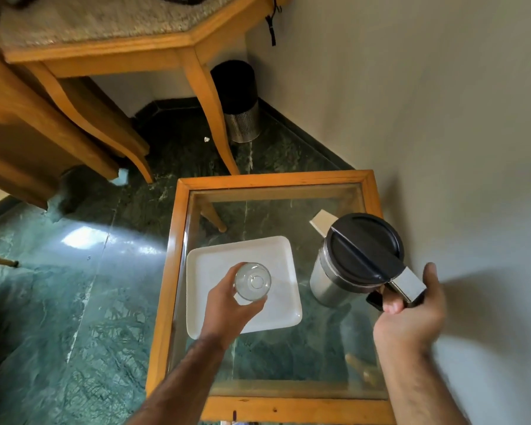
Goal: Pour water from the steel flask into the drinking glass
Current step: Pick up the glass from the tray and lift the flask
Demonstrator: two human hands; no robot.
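Glass (pixel 253 281) in our left hand (pixel 227 305), fingers wrapped round its side, its mouth facing up at us; it sits over the near-left part of the white tray (pixel 276 256), though we cannot tell whether it touches the tray or is lifted clear. The tray lies on the glass-topped table (pixel 178 240) with a wooden frame. To the right of the tray, on the table, we see the steel flask (pixel 328 286), upright, its black lid (pixel 365 250) closed and its spout pointing away to the left. Farther right of the tray, our right hand (pixel 411 317) grips the flask's handle (pixel 406 285), fingers curled about it and thumb raised. No water is visible in the glass.
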